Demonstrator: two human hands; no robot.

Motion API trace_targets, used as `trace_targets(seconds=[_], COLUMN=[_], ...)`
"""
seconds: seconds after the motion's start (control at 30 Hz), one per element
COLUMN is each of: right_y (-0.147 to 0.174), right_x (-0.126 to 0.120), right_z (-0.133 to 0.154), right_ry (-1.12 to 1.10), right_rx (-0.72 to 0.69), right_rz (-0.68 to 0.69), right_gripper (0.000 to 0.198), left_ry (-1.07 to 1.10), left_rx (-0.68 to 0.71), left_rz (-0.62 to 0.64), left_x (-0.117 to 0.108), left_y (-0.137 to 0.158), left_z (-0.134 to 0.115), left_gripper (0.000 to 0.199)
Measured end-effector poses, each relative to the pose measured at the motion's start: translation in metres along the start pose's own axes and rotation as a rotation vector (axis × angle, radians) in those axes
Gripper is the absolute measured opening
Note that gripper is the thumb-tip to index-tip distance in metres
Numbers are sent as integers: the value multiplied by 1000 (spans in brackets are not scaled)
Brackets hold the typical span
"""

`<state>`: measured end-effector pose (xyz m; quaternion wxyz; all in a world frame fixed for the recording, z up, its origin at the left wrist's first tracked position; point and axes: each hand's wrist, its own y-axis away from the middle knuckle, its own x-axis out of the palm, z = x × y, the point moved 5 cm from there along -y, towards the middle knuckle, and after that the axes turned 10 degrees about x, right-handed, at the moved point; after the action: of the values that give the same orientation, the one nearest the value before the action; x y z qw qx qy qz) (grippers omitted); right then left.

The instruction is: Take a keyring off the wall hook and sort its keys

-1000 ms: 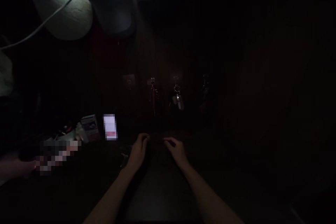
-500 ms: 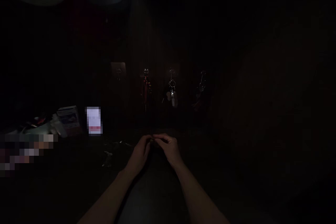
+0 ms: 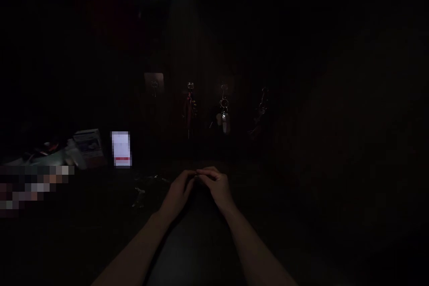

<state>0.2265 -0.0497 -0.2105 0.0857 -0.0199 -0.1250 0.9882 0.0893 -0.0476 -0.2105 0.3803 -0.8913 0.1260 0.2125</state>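
Note:
The view is very dark. My left hand (image 3: 179, 190) and my right hand (image 3: 216, 185) meet at the fingertips over the dark surface in the middle. Both have thumb and fingers pinched together; whatever lies between them is too small and dim to make out. Left of my left hand lies a small crumpled shiny piece (image 3: 138, 197), perhaps clear plastic. Another thin glinting bit (image 3: 156, 177) sits a little farther back, close to my left fingers.
Behind my hands, a key ring with keys (image 3: 224, 118), a reddish hanging bunch (image 3: 189, 111) and another dim bunch (image 3: 262, 109) hang from hooks. A bare hook plate (image 3: 154, 82) is beside them. At left are a lit blurred rectangle (image 3: 121, 148) and a box (image 3: 90, 147).
The whole scene has shifted slightly upward and a little right in view. My hands keep almost the same pinched pose, fingertips together.

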Motion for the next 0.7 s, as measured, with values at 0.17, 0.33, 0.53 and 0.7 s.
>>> trace_targets(seconds=[0.17, 0.33, 0.53, 0.7], right_y=[0, 2, 4, 3], right_x=[-1, 2, 2, 2], right_z=[1, 3, 5, 2], right_ry=[-23, -1, 24, 23], right_rx=[-8, -7, 48, 82], right_rz=[-48, -13, -13, 25], right_gripper=[8, 9, 10, 12], left_ry=[1, -1, -29, -50], left_rx=[20, 7, 5, 16], left_rz=[2, -11, -30, -35], left_x=[0, -1, -4, -6], left_y=[0, 1, 1, 1], left_z=[1, 3, 3, 4], left_gripper=[21, 20, 20, 21])
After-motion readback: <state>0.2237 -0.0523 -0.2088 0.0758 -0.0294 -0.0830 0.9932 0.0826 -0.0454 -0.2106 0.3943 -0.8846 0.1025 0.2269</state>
